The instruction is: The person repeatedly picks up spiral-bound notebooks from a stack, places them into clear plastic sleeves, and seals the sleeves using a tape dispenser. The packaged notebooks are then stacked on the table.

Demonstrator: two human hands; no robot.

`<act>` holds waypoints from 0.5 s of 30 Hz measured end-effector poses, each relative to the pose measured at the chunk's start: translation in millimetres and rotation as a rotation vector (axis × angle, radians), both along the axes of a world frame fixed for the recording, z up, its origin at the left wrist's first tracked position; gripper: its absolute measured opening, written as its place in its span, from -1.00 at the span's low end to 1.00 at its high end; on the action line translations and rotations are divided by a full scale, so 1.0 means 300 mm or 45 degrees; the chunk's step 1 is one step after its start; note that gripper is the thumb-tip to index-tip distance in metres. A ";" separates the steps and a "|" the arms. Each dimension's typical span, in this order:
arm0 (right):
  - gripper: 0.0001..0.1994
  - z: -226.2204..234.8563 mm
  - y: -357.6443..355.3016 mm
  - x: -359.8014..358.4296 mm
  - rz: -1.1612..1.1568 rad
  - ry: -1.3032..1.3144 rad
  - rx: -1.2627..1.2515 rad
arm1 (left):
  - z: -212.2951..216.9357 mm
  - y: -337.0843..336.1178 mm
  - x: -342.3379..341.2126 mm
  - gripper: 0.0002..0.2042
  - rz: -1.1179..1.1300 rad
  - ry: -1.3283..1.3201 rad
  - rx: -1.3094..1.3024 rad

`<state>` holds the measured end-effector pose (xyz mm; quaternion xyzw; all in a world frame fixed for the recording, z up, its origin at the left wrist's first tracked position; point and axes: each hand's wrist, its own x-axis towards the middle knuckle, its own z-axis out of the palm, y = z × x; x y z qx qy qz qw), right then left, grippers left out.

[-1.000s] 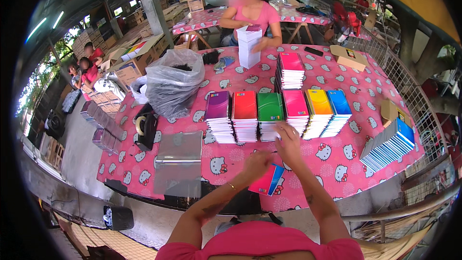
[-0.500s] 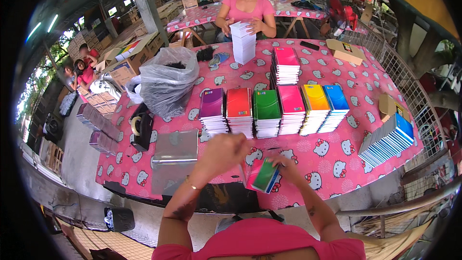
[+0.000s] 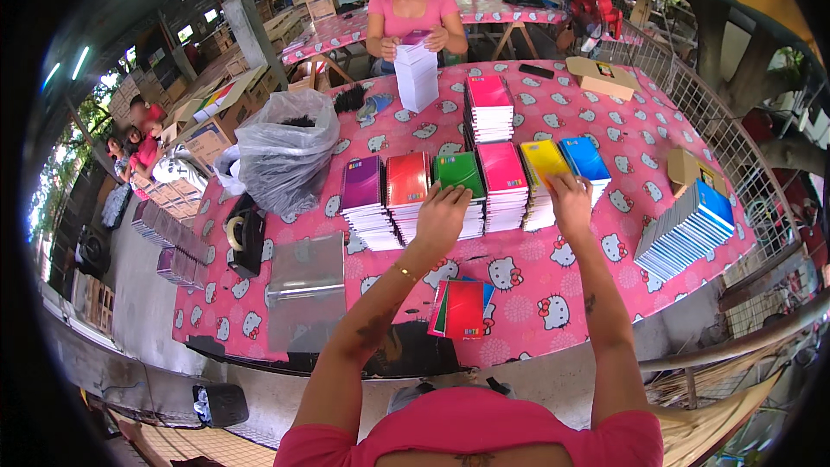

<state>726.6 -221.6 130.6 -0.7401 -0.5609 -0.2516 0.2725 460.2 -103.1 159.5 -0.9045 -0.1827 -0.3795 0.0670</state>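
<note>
The left hand touches the green stack and the right hand the yellow stack, whether clamped one cannot tell, with loose notebooks nearer the left, toward the worktop's near edge

Blocked ahead by the close-set row of notebook stacks, with left hand and right hand over it, and by a pink stack behind. Passable right of the row, over bare tablecloth, as far as the blue pile. Hemmed in at left by plastic bag and tape dispenser. Interrupted nearer the front edge by loose notebooks.
</note>
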 end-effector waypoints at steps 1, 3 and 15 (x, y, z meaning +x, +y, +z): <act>-0.71 0.024 -0.023 -0.017 0.078 -0.021 0.045 | -0.007 0.035 -0.027 -0.70 -0.047 -0.007 -0.079; -0.80 0.058 -0.123 -0.159 0.101 -0.015 0.256 | 0.103 -0.026 -0.112 -0.70 0.003 -0.206 -0.092; -0.79 -0.235 -0.156 -0.585 0.566 0.986 -0.126 | -0.040 -0.298 -0.225 -0.63 0.326 0.597 -0.823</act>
